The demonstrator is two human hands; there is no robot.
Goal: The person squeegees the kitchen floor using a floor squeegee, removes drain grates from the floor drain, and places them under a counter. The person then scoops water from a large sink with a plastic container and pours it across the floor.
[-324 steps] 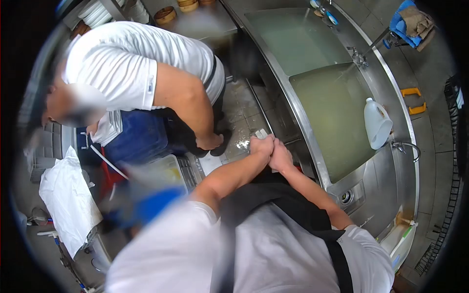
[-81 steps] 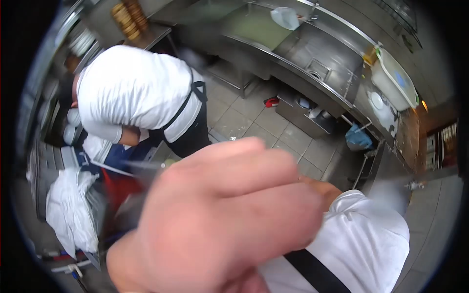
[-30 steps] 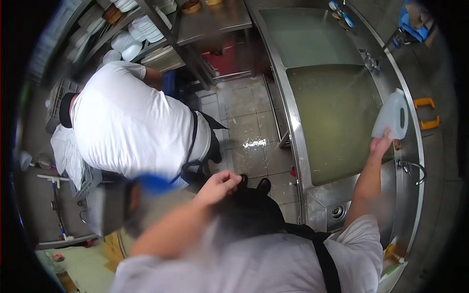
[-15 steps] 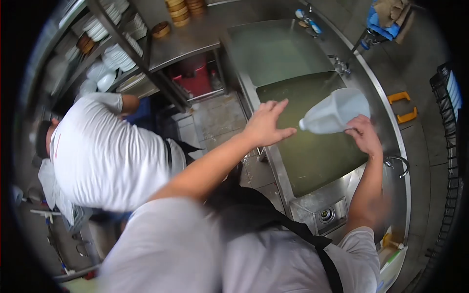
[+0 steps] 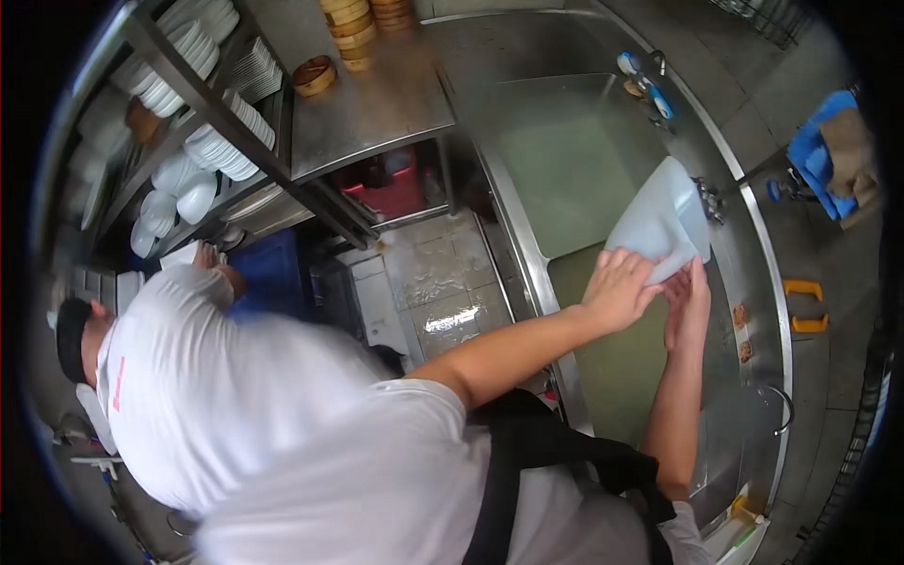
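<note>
left hand (image 5: 620,292) has joined right hand (image 5: 687,306) on the jug (image 5: 659,217), fingers of both gripping it.

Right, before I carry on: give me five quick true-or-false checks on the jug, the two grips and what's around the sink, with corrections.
1. The left grip and right grip are both on the white jug. True.
2. The white jug stands on the floor. False: it is over the sink.
3. Stacked bamboo baskets stand on the steel counter. True.
4. The left grip holds the blue-and-white tool. False: the blue-and-white tool lies on the ledge behind the sink.
5. The co-worker's shirt is white. True.
</note>
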